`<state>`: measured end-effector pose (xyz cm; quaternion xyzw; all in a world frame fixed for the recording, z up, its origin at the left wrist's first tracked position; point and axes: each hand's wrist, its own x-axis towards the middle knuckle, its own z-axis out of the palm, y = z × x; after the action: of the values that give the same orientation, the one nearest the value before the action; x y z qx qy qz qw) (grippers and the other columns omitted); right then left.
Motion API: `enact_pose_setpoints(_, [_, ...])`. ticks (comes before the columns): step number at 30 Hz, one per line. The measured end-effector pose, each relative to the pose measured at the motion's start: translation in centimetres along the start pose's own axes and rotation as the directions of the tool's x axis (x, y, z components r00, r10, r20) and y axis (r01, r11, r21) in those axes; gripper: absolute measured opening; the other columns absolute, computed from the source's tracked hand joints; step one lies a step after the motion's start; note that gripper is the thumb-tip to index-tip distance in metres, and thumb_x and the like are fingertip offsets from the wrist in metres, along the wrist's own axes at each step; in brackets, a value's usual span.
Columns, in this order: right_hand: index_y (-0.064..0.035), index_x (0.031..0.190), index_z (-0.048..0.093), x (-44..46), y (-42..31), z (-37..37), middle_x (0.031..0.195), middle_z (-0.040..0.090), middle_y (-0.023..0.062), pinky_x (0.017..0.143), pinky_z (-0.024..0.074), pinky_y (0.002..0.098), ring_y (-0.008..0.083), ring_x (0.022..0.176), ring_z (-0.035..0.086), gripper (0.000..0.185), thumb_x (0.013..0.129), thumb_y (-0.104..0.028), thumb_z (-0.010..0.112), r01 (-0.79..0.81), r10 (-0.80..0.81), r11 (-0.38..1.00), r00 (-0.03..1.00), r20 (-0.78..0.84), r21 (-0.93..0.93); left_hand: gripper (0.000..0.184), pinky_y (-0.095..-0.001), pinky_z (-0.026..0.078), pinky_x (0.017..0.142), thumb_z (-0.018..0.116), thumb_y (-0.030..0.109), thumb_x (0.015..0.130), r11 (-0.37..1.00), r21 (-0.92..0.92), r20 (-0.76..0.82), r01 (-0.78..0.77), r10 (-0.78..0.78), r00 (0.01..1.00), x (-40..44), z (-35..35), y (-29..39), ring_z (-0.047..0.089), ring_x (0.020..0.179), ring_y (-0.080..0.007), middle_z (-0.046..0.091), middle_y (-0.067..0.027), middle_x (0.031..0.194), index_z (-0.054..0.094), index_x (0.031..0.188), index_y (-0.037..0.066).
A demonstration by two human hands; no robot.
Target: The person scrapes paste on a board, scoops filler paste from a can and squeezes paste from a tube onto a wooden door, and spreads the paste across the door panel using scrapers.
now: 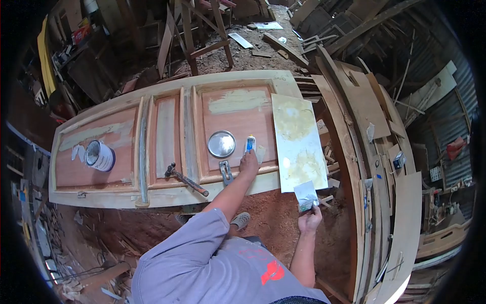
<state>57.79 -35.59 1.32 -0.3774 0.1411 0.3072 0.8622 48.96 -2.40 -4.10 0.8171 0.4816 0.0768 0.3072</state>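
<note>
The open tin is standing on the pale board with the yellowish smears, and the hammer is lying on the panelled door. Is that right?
Not quite: the head view shows the open tin standing on the panelled door, not on the pale board with the yellowish smears. The hammer is indeed lying on the door.

The left hand (248,163) is hiding the low end of the small blue and white thing (250,143), and the right hand (310,220) is covering the bottom of the flat shiny piece (305,191). The words on the tub (105,159) are looking too small to read. The big door (169,202) and an arm are partly hiding the shoes (241,221), while the bottom edge is cutting off the shirt (202,268).
</note>
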Motion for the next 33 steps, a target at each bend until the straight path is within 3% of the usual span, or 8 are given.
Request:
enact_pose_setpoints(7, [-0.0036,0.127,0.065,0.4,2.0,1.0,0.124,0.071,0.0066,0.103,0.0507,0.0389,0.0235,0.117,0.067,0.034,0.097,-0.013,0.053,-0.044,0.048,0.998,0.993,0.106,-0.045,0.041,-0.0404,0.057,0.083,0.082,0.021,0.086,0.905,-0.416,0.188,0.092,-0.014,0.982,-1.6,-5.5,-4.3,0.072,0.101,-0.0328,0.073,-0.0236,0.105,0.065,0.114,-0.004])
enact_pose_setpoints(10, [-0.0011,0.129,0.063,0.9,4.1,5.0,0.126,0.07,0.0083,0.108,0.0481,0.0372,0.023,0.119,0.065,0.034,0.098,-0.012,0.053,-0.076,0.087,0.995,0.977,0.194,-0.061,0.031,-0.0353,0.057,0.083,0.075,0.022,0.094,0.747,-0.64,0.17,0.18,-0.091,0.981,-4.6,-9.1,-8.5,0.07,0.094,-0.0176,0.073,-0.0117,0.099,0.068,0.112,-0.002])
enact_pose_setpoints(17, [-0.0004,0.134,0.061,-0.7,13.0,14.7,0.134,0.068,0.0117,0.116,0.0429,0.0419,0.0266,0.128,0.062,0.04,0.097,-0.015,0.056,-0.28,0.304,0.953,0.862,0.405,-0.118,0.022,-0.0307,0.057,0.081,0.067,0.013,0.102,0.338,-0.918,0.146,0.207,-0.199,0.969,-15.8,-22.0,-19.4,0.069,0.089,-0.0145,0.071,-0.008,0.1,0.062,0.117,-0.002])
enact_pose_setpoints(18, [-0.0009,0.134,0.061,-1.7,14.1,16.0,0.135,0.068,0.0116,0.116,0.043,0.042,0.0265,0.128,0.062,0.041,0.096,-0.016,0.056,-0.274,0.303,0.953,0.849,0.433,-0.13,0.018,-0.031,0.058,0.08,0.066,0.012,0.103,0.466,-0.873,0.053,0.147,-0.208,0.977,-16.4,-21.8,-22.5,0.07,0.089,-0.0152,0.072,-0.0093,0.101,0.063,0.114,-0.002])
enact_pose_setpoints(21, [-0.0012,0.134,0.062,-4.1,16.3,16.0,0.134,0.068,0.0101,0.114,0.0452,0.0425,0.0268,0.126,0.064,0.041,0.095,-0.016,0.057,-0.255,0.265,0.964,0.867,0.423,-0.081,0.023,-0.0314,0.058,0.077,0.068,0.012,0.101,0.419,-0.891,0.067,0.174,-0.258,0.964,-18.9,-22.8,-28.0,0.073,0.09,-0.0167,0.074,-0.0104,0.101,0.063,0.117,-0.004])
enact_pose_setpoints(24, [-0.0016,0.133,0.063,-6.8,17.9,13.7,0.132,0.07,0.0104,0.111,0.0484,0.0438,0.0277,0.122,0.066,0.041,0.095,-0.015,0.054,-0.205,0.214,0.977,0.921,0.327,-0.062,0.023,-0.0357,0.058,0.08,0.07,0.015,0.099,0.692,-0.687,0.032,0.223,-0.277,0.96,-18.6,-22.8,-29.9,0.074,0.091,-0.0215,0.076,-0.0142,0.1,0.066,0.113,-0.003])
enact_pose_setpoints(31, [-0.0005,0.132,0.063,-9.8,15.3,10.1,0.129,0.071,0.0107,0.107,0.0517,0.044,0.0281,0.118,0.068,0.04,0.096,-0.015,0.051,-0.145,0.151,0.989,0.963,0.222,-0.042,0.031,-0.0494,0.053,0.095,0.072,0.025,0.091,0.972,-0.228,0.069,0.052,-0.037,0.997,-11.0,-21.6,-22.4,0.07,0.102,-0.042,0.074,-0.0226,0.105,0.071,0.111,0.001])
enact_pose_setpoints(33, [-0.0008,0.131,0.063,-7.9,13.9,9.0,0.128,0.071,0.0105,0.107,0.0515,0.0425,0.0276,0.117,0.068,0.039,0.097,-0.015,0.051,-0.125,0.127,0.992,0.971,0.204,-0.022,0.035,-0.0485,0.054,0.094,0.074,0.027,0.09,0.997,-0.053,-0.053,-0.047,0.044,0.998,-9.0,-19.9,-18.7,0.068,0.109,-0.0403,0.072,-0.0236,0.115,0.069,0.116,0.003])
